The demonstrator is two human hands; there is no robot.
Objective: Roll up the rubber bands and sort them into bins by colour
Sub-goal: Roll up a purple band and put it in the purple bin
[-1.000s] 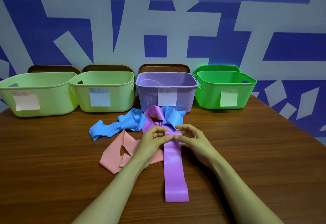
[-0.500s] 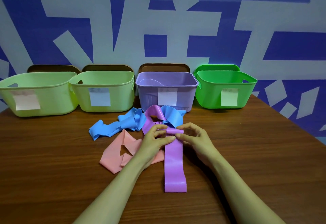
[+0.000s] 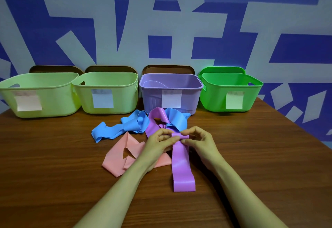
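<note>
Purple rubber band [image 3: 182, 166] lies lengthwise at the middle of the surface [image 3: 53, 174], its far end rolled and just short of the purple bin [image 3: 152, 100]. I note open wood to either side, with the right edge well apart. The left hand [image 3: 159, 145] and right hand [image 3: 201, 141] each pinch the rolled end between curled fingers and thumb, and the left wrist lies over the pink band [image 3: 115, 157].

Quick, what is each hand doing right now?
Left hand: pinching the rolled end of the purple band.
Right hand: pinching the same roll from the other side.
</note>
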